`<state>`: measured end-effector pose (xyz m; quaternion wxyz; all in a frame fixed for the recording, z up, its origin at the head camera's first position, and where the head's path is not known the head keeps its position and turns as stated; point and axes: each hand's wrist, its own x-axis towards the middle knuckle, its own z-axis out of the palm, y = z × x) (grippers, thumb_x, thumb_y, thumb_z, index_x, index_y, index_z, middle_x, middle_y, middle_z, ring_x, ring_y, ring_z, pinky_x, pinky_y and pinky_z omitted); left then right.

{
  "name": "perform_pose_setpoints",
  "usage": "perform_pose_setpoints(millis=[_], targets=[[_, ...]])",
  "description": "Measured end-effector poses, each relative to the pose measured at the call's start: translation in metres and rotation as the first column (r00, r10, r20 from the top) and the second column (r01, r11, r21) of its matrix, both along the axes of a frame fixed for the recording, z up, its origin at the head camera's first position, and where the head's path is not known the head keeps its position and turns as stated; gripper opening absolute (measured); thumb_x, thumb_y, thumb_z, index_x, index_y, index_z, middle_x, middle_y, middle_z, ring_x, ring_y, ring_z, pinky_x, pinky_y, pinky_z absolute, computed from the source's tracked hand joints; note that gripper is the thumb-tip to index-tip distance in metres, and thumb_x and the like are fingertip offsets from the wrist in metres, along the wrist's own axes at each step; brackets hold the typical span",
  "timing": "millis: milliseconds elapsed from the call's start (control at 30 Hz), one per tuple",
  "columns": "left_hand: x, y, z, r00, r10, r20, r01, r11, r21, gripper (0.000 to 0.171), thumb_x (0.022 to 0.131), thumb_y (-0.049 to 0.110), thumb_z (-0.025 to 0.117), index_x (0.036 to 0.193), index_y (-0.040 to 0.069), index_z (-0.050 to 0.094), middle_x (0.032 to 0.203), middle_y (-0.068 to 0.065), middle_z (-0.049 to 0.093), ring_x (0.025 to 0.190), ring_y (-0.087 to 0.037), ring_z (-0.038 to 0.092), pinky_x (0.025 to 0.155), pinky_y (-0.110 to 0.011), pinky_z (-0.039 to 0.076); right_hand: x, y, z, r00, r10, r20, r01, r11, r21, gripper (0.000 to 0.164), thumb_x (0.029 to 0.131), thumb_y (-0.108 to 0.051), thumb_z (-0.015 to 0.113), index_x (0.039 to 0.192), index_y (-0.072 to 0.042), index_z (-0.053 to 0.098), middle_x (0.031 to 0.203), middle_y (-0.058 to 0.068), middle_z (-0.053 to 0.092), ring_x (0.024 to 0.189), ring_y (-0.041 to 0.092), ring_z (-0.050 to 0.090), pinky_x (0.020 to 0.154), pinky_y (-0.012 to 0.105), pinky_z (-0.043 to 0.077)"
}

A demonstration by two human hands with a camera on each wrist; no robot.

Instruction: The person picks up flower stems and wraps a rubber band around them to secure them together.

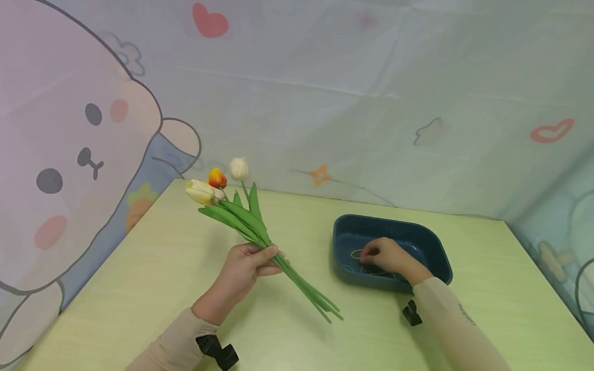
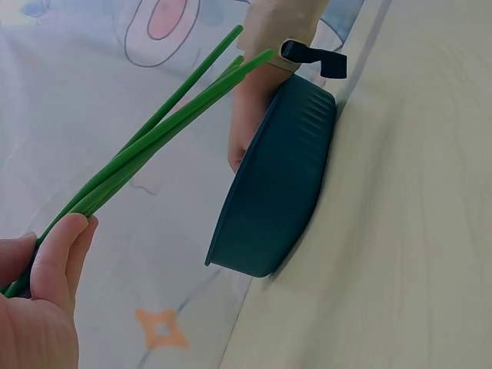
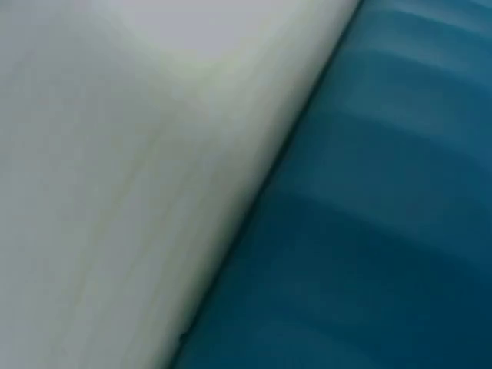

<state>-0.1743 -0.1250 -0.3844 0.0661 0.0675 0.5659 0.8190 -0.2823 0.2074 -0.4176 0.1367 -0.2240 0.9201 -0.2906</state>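
Observation:
My left hand (image 1: 248,270) grips a small bunch of tulips (image 1: 250,221) by their green stems (image 2: 146,146). The blooms are white, orange-red, pale yellow and pinkish, pointing up and left; the stem ends point down and right over the table. My right hand (image 1: 387,255) reaches into a dark blue basin (image 1: 341,239). A thin yellow loop (image 1: 356,253), looking like a rubber band, sticks out from its pinched fingertips. More thin bands (image 1: 382,274) lie on the basin floor, partly hidden by the hand. In the right wrist view only the basin's outer wall (image 3: 369,231) shows, blurred.
Both things are at a pale wooden table (image 1: 287,330). A printed cloth backdrop (image 1: 297,113) hangs along its back and sides. Black wrist devices (image 1: 218,353) sit on both sleeves. A dark cable (image 1: 579,293) runs at the far right.

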Motion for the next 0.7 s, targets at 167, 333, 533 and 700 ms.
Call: perform_pose_setpoints(millis=[167,333,533,700], targets=[[-0.001,0.000,0.001,1.000,0.007,-0.004,-0.007,1.000,0.008,0.010,0.096,0.000,0.055,0.090,0.001,0.063,0.082,-0.004,0.072,0.080,-0.015,0.072,0.081,-0.032,0.060,0.002,0.008,0.009,0.999,-0.037,0.002,0.037,0.998,-0.048,0.014,0.095,-0.016,0.062,0.097,-0.004,0.069,0.094,0.006,0.066,0.082,0.016,0.059,0.072,0.034,0.052],[-0.002,-0.001,0.002,1.000,0.015,0.003,-0.015,1.000,0.017,0.014,0.097,-0.001,0.054,0.089,0.004,0.064,0.080,-0.002,0.072,0.078,-0.014,0.072,0.079,-0.030,0.060,0.007,0.013,0.027,0.998,-0.055,0.018,0.057,0.991,-0.121,0.020,0.098,-0.018,0.058,0.103,-0.001,0.066,0.094,0.011,0.065,0.082,0.022,0.060,0.072,0.034,0.052],[-0.004,-0.002,0.003,1.000,0.028,0.008,-0.028,0.999,0.028,0.017,0.097,-0.001,0.053,0.087,0.006,0.064,0.080,-0.002,0.072,0.078,-0.014,0.072,0.080,-0.030,0.060,0.018,0.015,0.048,0.997,-0.073,0.025,0.076,0.981,-0.178,0.022,0.098,-0.018,0.058,0.106,0.001,0.065,0.099,0.016,0.065,0.085,0.026,0.058,0.076,0.036,0.050],[-0.005,-0.005,0.004,0.999,0.045,0.010,-0.046,0.998,0.034,0.018,0.097,0.000,0.054,0.086,0.005,0.066,0.079,-0.003,0.072,0.079,-0.015,0.072,0.081,-0.031,0.060,0.029,0.012,0.063,0.999,-0.051,-0.005,0.050,0.981,-0.189,0.022,0.097,-0.021,0.060,0.105,-0.001,0.065,0.093,0.010,0.065,0.081,0.023,0.057,0.072,0.034,0.049]])
